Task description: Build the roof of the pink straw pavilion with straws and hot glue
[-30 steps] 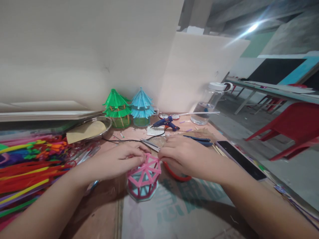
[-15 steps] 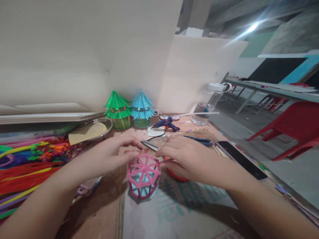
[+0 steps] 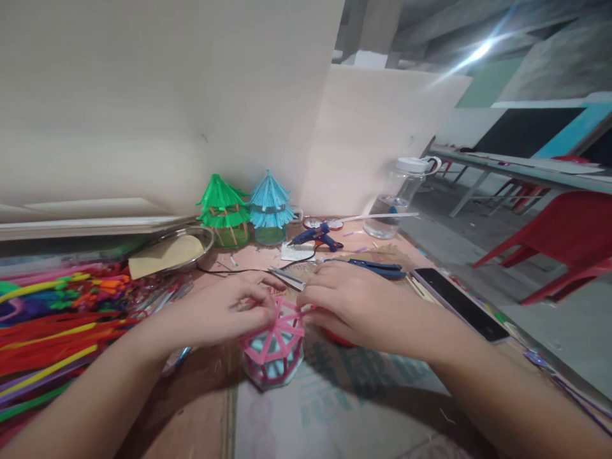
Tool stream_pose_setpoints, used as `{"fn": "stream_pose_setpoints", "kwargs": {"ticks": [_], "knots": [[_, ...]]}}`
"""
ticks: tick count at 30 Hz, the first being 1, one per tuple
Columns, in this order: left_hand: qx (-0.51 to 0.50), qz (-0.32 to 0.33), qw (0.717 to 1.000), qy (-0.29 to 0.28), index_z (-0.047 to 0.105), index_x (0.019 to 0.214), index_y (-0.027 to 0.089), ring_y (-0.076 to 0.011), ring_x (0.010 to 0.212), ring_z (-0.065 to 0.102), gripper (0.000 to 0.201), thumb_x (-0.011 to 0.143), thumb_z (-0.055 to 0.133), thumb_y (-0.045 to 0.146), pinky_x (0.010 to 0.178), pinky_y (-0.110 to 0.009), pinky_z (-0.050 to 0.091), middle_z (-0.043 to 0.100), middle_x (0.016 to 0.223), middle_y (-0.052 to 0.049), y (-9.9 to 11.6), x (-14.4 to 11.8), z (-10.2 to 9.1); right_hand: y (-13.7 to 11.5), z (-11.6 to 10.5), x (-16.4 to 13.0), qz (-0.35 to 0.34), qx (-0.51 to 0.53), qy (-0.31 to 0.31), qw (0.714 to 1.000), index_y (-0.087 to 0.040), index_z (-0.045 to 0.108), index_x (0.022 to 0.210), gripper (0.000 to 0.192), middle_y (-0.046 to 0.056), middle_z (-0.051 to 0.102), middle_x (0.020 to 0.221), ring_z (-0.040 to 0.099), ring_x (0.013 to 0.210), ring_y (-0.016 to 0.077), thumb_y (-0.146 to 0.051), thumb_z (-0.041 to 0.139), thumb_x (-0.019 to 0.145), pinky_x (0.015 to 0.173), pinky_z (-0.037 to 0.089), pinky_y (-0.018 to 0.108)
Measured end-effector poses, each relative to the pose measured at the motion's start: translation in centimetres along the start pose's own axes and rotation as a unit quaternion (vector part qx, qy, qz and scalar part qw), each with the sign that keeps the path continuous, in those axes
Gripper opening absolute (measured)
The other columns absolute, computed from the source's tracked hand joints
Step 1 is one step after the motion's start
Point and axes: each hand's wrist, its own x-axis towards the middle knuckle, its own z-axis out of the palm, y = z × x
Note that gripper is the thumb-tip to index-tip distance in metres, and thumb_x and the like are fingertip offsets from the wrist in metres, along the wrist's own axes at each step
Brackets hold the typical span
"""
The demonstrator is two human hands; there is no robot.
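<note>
A small pink frame (image 3: 282,347) of pipe cleaners, with a many-sided light-blue base, stands on a printed cardboard sheet (image 3: 354,408). My left hand (image 3: 229,306) reaches over its top from the left, thumb and fingers closed on the pink spokes. My right hand (image 3: 354,306) is at the frame's right edge, fingertips pinched on what looks like the end of a pink pipe cleaner. Scissors lie beneath and behind my right hand; their blades (image 3: 289,279) and part of the red handle (image 3: 338,336) show.
Pipe cleaners (image 3: 48,344) lie heaped at left beside a metal dish (image 3: 205,245). Behind stand a green hut (image 3: 222,210), a blue hut (image 3: 270,207), a glue gun (image 3: 313,236) and a water bottle (image 3: 389,204). Pliers (image 3: 377,268) and a phone (image 3: 459,303) lie at right.
My left hand has moved right and slightly down, from the frame's upper left edge onto its top, and its fingers have closed. My right hand stays at the right edge.
</note>
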Motion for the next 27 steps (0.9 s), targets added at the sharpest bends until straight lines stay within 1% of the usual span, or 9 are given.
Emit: {"fn": "stream_pose_setpoints", "kwargs": {"ticks": [3,6,10,14,16,19,22,27], "knots": [[-0.006,-0.008,1.0,-0.008,0.076,0.08,0.024,-0.0242,0.125,0.057,0.025,0.083,0.052,0.03,0.105,-0.034,0.044,0.063,0.137,-0.002,0.0,0.1,0.1,0.0,0.2,0.0,0.009,-0.003,-0.008,1.0,-0.014,0.068,0.09,0.013,0.007,0.066,0.083,0.059,0.081,0.0201,-0.02,0.057,0.095,0.073,0.043,0.032],[-0.019,-0.016,1.0,-0.015,0.076,0.077,0.023,-0.0241,0.119,0.061,0.023,0.08,0.053,0.029,0.095,-0.031,0.049,0.063,0.136,-0.002,0.1,0.1,0.2,0.1,0.3,0.0,0.011,-0.005,-0.015,1.0,-0.015,0.069,0.089,0.018,0.007,0.067,0.083,0.059,0.082,0.0202,-0.021,0.054,0.097,0.075,0.044,0.032],[-0.022,-0.038,0.999,-0.017,0.074,0.071,0.023,-0.023,0.113,0.063,0.022,0.076,0.052,0.028,0.091,-0.027,0.049,0.066,0.131,0.001,0.3,0.1,0.2,0.2,0.5,0.1,0.007,-0.013,-0.017,1.0,-0.015,0.068,0.086,0.021,0.006,0.066,0.08,0.059,0.079,0.0199,-0.022,0.052,0.098,0.073,0.043,0.032],[-0.036,-0.057,0.997,-0.024,0.072,0.069,0.021,-0.0196,0.095,0.066,0.022,0.075,0.051,0.028,0.075,-0.024,0.05,0.068,0.124,0.001,0.8,0.0,0.3,0.2,0.6,0.0,0.006,-0.024,0.005,1.0,-0.016,0.068,0.087,0.022,0.006,0.065,0.079,0.058,0.079,0.0198,-0.022,0.05,0.099,0.073,0.043,0.032],[-0.054,-0.049,0.997,-0.031,0.07,0.068,0.02,-0.0169,0.084,0.066,0.023,0.074,0.049,0.026,0.068,-0.022,0.048,0.069,0.115,0.001,1.1,0.1,0.3,0.3,0.6,0.0,0.006,-0.031,0.006,0.999,-0.016,0.068,0.088,0.023,0.006,0.065,0.079,0.058,0.078,0.0199,-0.022,0.05,0.099,0.072,0.042,0.032],[-0.065,-0.013,0.997,-0.029,0.068,0.069,0.019,-0.0157,0.081,0.064,0.022,0.073,0.047,0.025,0.067,-0.021,0.047,0.07,0.105,0.0,1.3,0.3,0.5,0.3,0.7,0.1,0.008,-0.036,0.0,0.999,-0.016,0.068,0.087,0.022,0.005,0.064,0.077,0.057,0.077,0.0195,-0.021,0.051,0.099,0.072,0.041,0.031],[-0.055,0.009,0.998,-0.014,0.069,0.073,0.019,-0.0157,0.085,0.064,0.021,0.072,0.048,0.025,0.07,-0.021,0.047,0.07,0.107,-0.001,1.1,0.5,0.6,0.4,0.7,0.2,0.008,-0.034,-0.001,0.999,-0.016,0.068,0.087,0.018,0.005,0.064,0.076,0.058,0.077,0.0193,-0.019,0.053,0.097,0.072,0.041,0.031],[-0.05,0.026,0.998,-0.013,0.071,0.072,0.02,-0.0153,0.084,0.063,0.024,0.073,0.048,0.023,0.07,-0.021,0.047,0.069,0.113,0.0,0.7,0.4,0.5,0.4,0.6,0.2,0.007,-0.036,-0.004,0.999,-0.016,0.069,0.088,0.018,0.005,0.064,0.077,0.057,0.078,0.0199,-0.019,0.054,0.097,0.072,0.041,0.031]]}}
